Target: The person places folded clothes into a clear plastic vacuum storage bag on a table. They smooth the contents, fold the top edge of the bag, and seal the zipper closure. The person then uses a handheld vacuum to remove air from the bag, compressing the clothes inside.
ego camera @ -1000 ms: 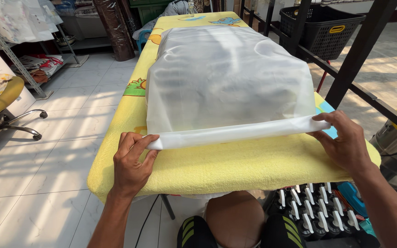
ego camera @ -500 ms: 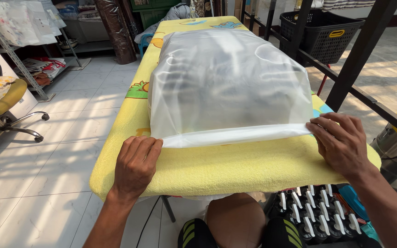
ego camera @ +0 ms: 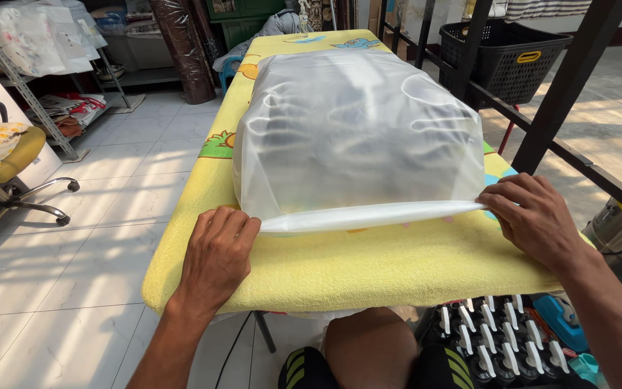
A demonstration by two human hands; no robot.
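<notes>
Translucent plastic, a large frosted bag (ego camera: 358, 137) stuffed with dark folded cloth, lay lengthwise down the yellow padded tabletop (ego camera: 368, 266), its folded open end nearest the person. The left hand (ego camera: 216, 256) pressed flat at one corner, the right hand (ego camera: 535, 220) at the other, neither grip closed around anything, both equally near.

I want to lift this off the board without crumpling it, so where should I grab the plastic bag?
Probably grip the plastic bag at its two near corners, coming from the near end. Its folded near edge lies flat where the left hand and right hand press.
</notes>
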